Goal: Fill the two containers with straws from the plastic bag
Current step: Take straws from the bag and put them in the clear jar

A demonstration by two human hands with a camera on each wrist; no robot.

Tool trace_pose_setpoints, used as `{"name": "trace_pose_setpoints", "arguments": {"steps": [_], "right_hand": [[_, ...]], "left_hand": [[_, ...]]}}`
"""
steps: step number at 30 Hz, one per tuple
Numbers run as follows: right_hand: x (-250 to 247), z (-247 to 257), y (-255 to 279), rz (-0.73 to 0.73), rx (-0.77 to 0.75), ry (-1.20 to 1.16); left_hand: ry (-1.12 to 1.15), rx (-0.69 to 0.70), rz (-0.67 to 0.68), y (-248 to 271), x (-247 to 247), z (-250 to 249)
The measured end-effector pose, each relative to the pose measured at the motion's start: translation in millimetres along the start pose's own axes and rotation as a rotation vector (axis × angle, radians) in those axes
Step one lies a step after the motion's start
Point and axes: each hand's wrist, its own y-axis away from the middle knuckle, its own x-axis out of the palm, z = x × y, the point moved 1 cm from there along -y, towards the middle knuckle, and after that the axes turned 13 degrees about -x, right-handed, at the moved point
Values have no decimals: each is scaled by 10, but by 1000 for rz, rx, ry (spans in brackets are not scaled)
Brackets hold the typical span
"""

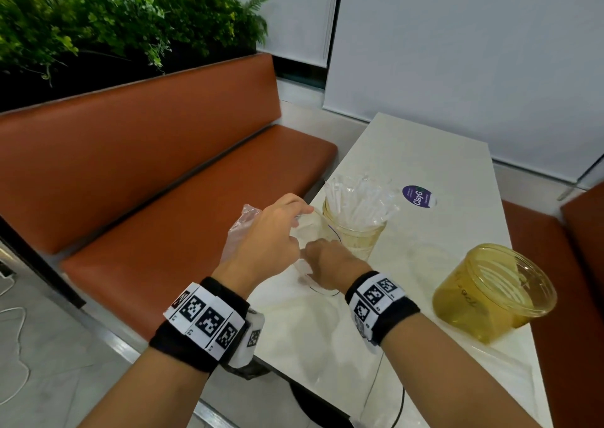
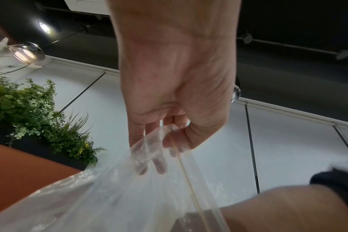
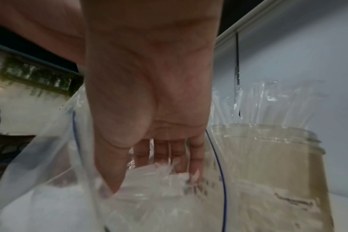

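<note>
My left hand point(image 1: 277, 228) holds the clear plastic bag point(image 1: 240, 228) upright at the table's left edge, pinching its rim point(image 2: 169, 135). The right hand point(image 1: 322, 259) is down inside the bag point(image 3: 50, 157), thumb and fingers point(image 3: 175, 157) closing round the tops of a bunch of wrapped white straws point(image 3: 153, 174). Just behind the bag stands a yellowish clear container point(image 1: 356, 231) packed with straws point(image 1: 356, 198); it rises beside the bag in the right wrist view point(image 3: 268, 172). The second container point(image 1: 490, 293) stands to the right with nothing in it, apart from both hands.
The white table point(image 1: 425, 153) is narrow, and its left edge runs along an orange bench point(image 1: 163, 172). A purple round sticker point(image 1: 418, 196) lies behind the full container. Plants point(image 1: 114, 19) top the bench back. A second bench point(image 1: 572, 264) is at the right.
</note>
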Motion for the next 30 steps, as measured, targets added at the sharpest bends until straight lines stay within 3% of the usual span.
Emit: {"name": "trace_pose_setpoints", "arguments": {"steps": [3,9,13,18,22,27,30], "right_hand": [[35,32,-22,46,34,2],[-41,-53,42,46,115,-255],[-283,-99,217,83,116,-414],[-729,-183,502,64,97,-463],[-1039,-254,675,-17,97,-467],[-1213,-274,764,-162,98,-454],[-1193,-301,779,-300,112,-562]], "left_hand": [[16,-2,6,1,29,5],[5,-20,31,-8,115,192],[56,9,75,26,126,156],[-74,42,96,61,140,49],[-95,21,5,25,263,42],[-161,41,-201,-65,363,22],[-248,55,-223,-78,374,-9]]}}
